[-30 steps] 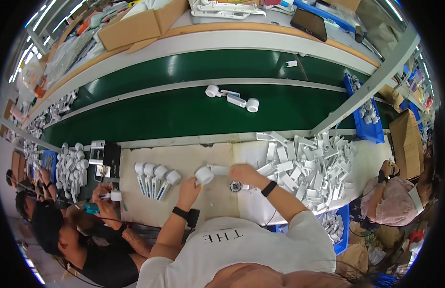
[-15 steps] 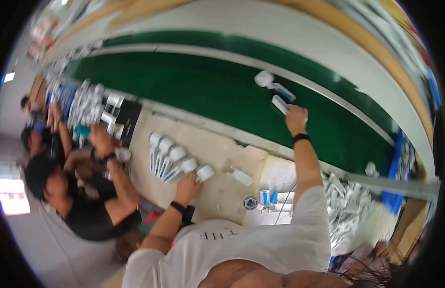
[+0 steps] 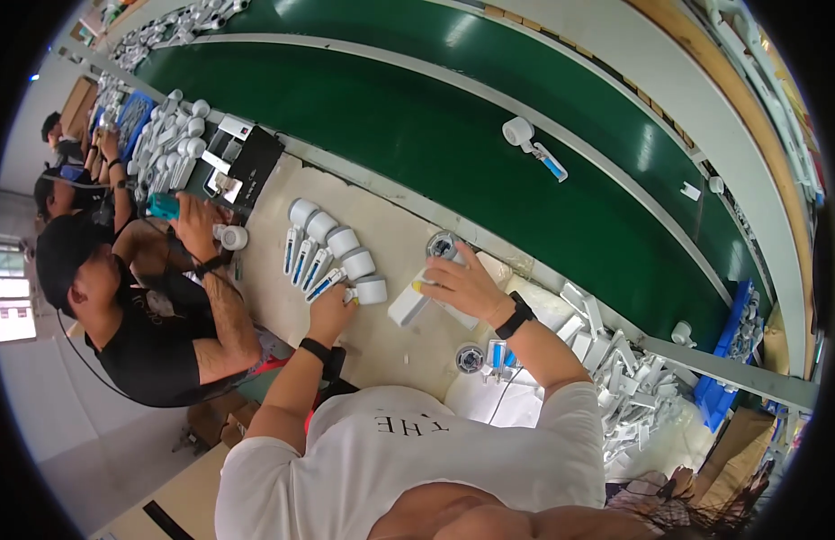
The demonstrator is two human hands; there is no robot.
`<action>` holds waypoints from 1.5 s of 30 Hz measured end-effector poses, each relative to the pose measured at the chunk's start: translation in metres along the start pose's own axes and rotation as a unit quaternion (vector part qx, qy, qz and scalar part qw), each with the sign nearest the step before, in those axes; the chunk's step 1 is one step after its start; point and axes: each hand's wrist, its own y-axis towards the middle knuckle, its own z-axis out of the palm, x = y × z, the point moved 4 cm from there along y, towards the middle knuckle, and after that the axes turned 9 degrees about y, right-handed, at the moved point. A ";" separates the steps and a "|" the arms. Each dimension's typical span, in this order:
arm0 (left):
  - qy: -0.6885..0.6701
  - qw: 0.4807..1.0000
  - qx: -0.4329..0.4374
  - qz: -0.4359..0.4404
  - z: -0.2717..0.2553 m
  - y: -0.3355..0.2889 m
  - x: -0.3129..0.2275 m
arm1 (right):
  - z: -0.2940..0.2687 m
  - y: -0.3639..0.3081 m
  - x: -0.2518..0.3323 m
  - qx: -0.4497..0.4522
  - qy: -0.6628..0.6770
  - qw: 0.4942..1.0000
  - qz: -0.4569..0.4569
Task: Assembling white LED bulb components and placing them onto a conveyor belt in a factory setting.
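Brightness: bright, even daylight-white indoor light.
Source: overhead; long pale streaks of glare lie on the green belt [image 3: 453, 135].
Shadows: soft and short on the counter [image 3: 390, 342], under the hands.
Focus: centre fairly sharp; the white parts [image 3: 633, 396] at lower right are smeared.
Distortion: strong fisheye; belt edges bow, black rim around the round picture.
Window [image 3: 8, 306]: blown out white at left.
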 end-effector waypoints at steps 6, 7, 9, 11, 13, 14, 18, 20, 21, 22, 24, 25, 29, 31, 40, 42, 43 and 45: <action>-0.003 1.000 -0.026 0.006 0.000 -0.002 -0.002 | 0.018 0.007 -0.088 0.011 -0.097 0.982 0.163; -0.006 0.999 -0.029 0.013 0.003 0.000 -0.003 | 0.020 0.007 -0.104 -0.004 -0.112 0.972 0.206; -0.017 0.999 -0.035 0.012 0.005 0.001 -0.002 | 0.028 0.011 -0.135 -0.023 -0.156 0.962 0.221; -0.017 0.999 -0.035 0.034 0.007 0.000 -0.001 | 0.010 0.022 -0.155 -0.124 0.006 0.960 0.251; -0.026 1.000 -0.003 0.008 0.006 -0.004 0.002 | -0.018 0.022 -0.190 -0.182 -0.066 0.941 0.279; -0.025 0.999 -0.007 0.023 0.007 -0.007 0.004 | -0.037 0.014 -0.211 -0.210 -0.081 0.920 0.320; 0.028 0.996 -0.055 0.068 -0.020 -0.026 -0.013 | -0.058 -0.058 -0.275 -0.123 -0.240 0.795 0.544; 0.081 0.983 -0.112 0.120 -0.038 -0.028 -0.031 | -0.050 -0.090 -0.290 -0.050 -0.127 0.788 0.601; 0.068 0.976 -0.150 0.140 -0.049 -0.032 -0.042 | -0.050 -0.089 -0.282 -0.055 -0.136 0.804 0.577; 0.054 0.968 -0.185 0.161 -0.057 -0.034 -0.050 | -0.044 -0.097 -0.280 -0.091 0.073 0.762 0.637; -0.072 0.977 -0.101 0.175 -0.035 -0.023 -0.048 | -0.025 -0.096 -0.254 -0.180 0.435 0.638 0.609; -0.193 0.965 -0.014 0.179 -0.028 -0.016 -0.054 | -0.019 -0.084 -0.232 -0.202 0.535 0.572 0.588; -0.562 0.799 0.212 0.032 0.006 0.013 -0.099 | -0.029 -0.066 -0.134 -0.237 0.609 0.499 0.568; -0.631 0.735 0.250 0.013 -0.008 0.025 -0.144 | -0.040 -0.065 -0.075 -0.236 0.629 0.514 0.533; -0.720 0.644 0.246 0.078 -0.060 -0.048 -0.185 | -0.012 -0.050 0.129 -0.240 0.500 0.668 0.496; -0.707 0.646 0.270 0.098 -0.067 -0.063 -0.179 | -0.027 -0.040 0.159 -0.252 0.447 0.700 0.497; -0.703 0.650 0.274 0.090 -0.068 -0.067 -0.176 | -0.031 -0.038 0.171 -0.233 0.412 0.725 0.500; -0.663 0.665 0.322 0.117 -0.072 -0.070 -0.175 | -0.027 -0.058 0.176 -0.201 0.235 0.808 0.502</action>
